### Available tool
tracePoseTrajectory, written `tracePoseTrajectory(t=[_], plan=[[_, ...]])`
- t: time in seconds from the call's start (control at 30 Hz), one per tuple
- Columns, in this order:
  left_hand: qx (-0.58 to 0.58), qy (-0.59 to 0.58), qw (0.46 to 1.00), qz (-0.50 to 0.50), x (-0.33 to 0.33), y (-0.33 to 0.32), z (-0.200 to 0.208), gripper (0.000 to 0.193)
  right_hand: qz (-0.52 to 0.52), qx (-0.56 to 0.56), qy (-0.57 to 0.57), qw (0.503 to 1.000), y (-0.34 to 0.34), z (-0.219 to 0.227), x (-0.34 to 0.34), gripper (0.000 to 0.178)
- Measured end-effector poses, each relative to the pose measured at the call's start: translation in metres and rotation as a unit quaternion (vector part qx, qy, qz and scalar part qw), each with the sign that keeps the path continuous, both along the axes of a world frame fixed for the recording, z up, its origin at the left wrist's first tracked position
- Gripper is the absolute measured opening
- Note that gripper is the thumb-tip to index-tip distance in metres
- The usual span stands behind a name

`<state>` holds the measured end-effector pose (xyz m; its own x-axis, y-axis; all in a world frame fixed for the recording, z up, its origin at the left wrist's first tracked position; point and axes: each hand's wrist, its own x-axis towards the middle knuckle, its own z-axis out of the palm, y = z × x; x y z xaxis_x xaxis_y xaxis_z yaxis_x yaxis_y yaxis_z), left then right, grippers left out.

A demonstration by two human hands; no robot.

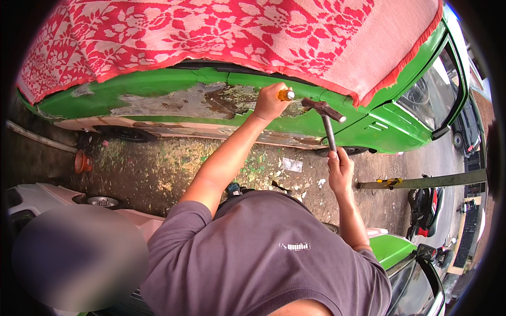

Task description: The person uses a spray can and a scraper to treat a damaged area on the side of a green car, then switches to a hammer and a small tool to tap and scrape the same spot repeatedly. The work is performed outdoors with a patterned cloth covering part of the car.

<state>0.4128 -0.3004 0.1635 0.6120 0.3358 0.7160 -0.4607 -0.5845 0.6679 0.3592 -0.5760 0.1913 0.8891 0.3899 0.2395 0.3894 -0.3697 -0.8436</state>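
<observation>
My left hand (272, 102) is closed around a tool with an amber handle (286, 95) and a metal cap on its end; its blade is hidden, so I cannot tell its exact kind. It is held against or close to the side of a green vehicle (168, 80), at a patch of peeled paint (229, 100) showing grey and rusty brown. To the right, my right hand (341, 171) grips the handle of a hammer (324, 110). The hammer's worn metal head is raised just right of the amber handle, with a gap between them.
A red and pink floral blanket (211, 31) drapes over the vehicle. Paint flakes (158, 163) litter the ground below. A metal post (421, 180) juts in at right. An orange pot (83, 161) stands at left. Other vehicles, including a green one (390, 250), are behind me.
</observation>
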Motion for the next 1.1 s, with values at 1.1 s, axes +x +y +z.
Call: tracePoseTrajectory(t=[1.1], plan=[[0.167, -0.116, 0.972, -0.116, -0.019, -0.013, 0.001, 0.026, 0.027, 0.055, 0.001, 0.998, -0.025, -0.012, -0.003, 0.029]])
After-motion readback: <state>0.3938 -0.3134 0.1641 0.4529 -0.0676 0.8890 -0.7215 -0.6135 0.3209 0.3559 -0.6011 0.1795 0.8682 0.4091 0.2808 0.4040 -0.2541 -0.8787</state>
